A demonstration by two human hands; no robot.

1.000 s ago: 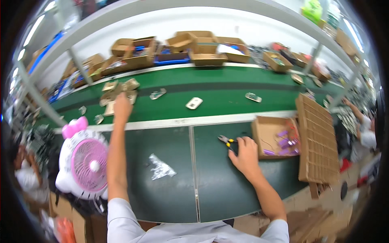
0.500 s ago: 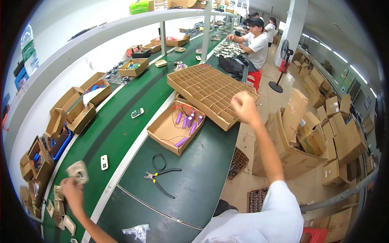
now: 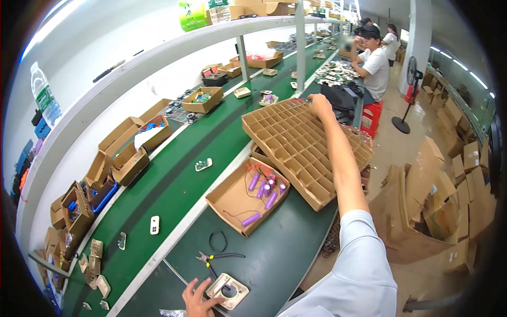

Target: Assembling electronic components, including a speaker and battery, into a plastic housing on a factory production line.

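Note:
My left hand (image 3: 197, 300) is at the near edge with its fingers spread. They touch the left side of a beige plastic housing (image 3: 242, 291) with a round opening, which lies over a handle of the diagonal cutters (image 3: 204, 258). My right arm reaches across a cardboard divider tray (image 3: 288, 134) of many cells. At the tray's far edge my right hand (image 3: 320, 105) is closed, fingertips down; whatever they hold is hidden. Left of that tray, a shallow cardboard box (image 3: 227, 201) contains several purple battery cells (image 3: 270, 201) with thin wires. A black cable loop (image 3: 217, 241) lies near the cutters.
The green conveyor belt (image 3: 179, 185) runs along the left, bearing a white casing (image 3: 155, 225), a small circuit board piece (image 3: 203, 164) and stacked beige housings (image 3: 95, 256). Parts boxes (image 3: 132, 162) line its far side. Large cartons (image 3: 412, 211) stand right; a co-worker (image 3: 374, 66) sits farther up.
My left hand has brought the beige housing from the belt onto the dark table by the cutters. My right hand has moved to the divider tray's far edge. The view has shifted.

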